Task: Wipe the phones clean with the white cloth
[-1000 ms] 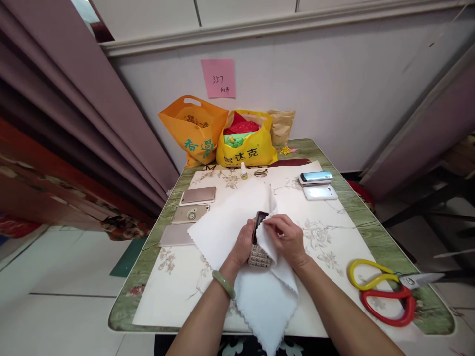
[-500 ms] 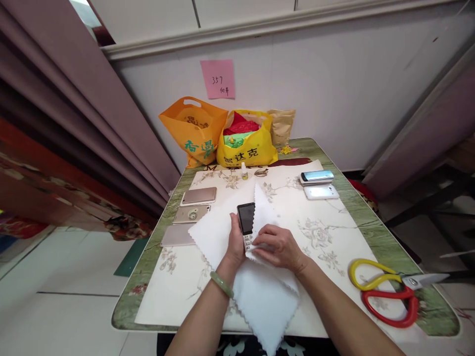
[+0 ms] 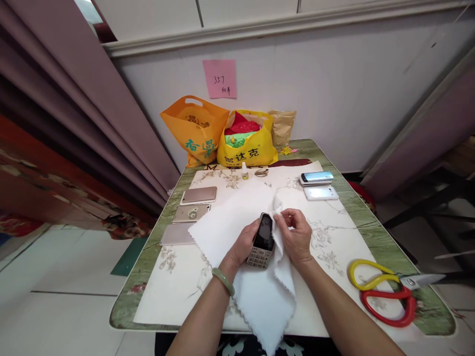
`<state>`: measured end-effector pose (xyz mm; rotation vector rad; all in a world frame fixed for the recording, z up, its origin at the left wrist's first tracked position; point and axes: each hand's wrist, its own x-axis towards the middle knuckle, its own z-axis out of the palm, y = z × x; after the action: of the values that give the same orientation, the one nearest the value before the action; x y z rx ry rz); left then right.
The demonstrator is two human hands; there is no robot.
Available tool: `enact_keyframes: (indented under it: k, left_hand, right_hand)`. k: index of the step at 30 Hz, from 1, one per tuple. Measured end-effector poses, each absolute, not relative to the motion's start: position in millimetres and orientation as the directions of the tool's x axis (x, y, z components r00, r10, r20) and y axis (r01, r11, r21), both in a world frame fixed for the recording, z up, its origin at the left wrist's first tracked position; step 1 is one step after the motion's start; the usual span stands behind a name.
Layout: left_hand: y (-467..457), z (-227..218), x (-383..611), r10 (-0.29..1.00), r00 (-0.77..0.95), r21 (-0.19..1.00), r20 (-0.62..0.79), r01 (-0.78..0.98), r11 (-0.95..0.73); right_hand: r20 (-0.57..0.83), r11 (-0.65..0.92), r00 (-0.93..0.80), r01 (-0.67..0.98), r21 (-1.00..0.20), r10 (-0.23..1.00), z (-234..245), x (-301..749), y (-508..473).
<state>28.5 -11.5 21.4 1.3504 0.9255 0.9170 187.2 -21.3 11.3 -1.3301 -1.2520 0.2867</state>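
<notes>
My left hand (image 3: 245,243) is closed around the left side of a keypad mobile phone (image 3: 264,232), its dark screen and number keys facing up. A white cloth (image 3: 265,304) with a zigzag edge lies under the phone and hangs over the table's front edge. Pinched in my right hand (image 3: 295,235) is a gathered fold of that cloth, at the phone's upper right edge. Part of the phone's left side is hidden by my left fingers.
Three phones lie at the left, the nearest a pale one (image 3: 178,234). A blue phone (image 3: 317,177) sits with others at the right. Large scissors (image 3: 403,291) rest at the right front. An orange bag (image 3: 200,128), a yellow bag (image 3: 247,153) and a small bottle (image 3: 244,171) stand behind.
My right hand has moved up and to the right, drawing the cloth off the phone's keys. The phone has shifted slightly right and tilted, with its keypad now uncovered.
</notes>
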Motion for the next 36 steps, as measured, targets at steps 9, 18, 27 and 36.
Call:
enact_keyframes:
  k: [9,18,27,36]
  left_hand:
    - [-10.5,13.1,30.5,0.980,0.187,0.995,-0.063,-0.069,0.077]
    - [-7.5,4.7,31.2,0.962,-0.024,0.911,-0.272,-0.327,0.250]
    - [-8.8,11.4,32.3,0.989,0.132,0.993,-0.072,-0.081,0.083]
    - [-7.5,17.2,30.5,0.963,0.260,0.992,-0.070,-0.082,0.094]
  right_hand:
    - [0.600,0.582,-0.146,0.500,-0.641,0.786,10.3,185.4,-27.2]
    - [0.377,0.594,-0.541,0.307,-0.744,0.752,22.5,195.3,-27.9]
    - [0.501,0.539,-0.208,0.421,-0.729,0.840,9.0,184.4,-29.3]
    - [0.547,0.397,0.206,0.492,-0.775,0.812,14.0,176.3,-26.8]
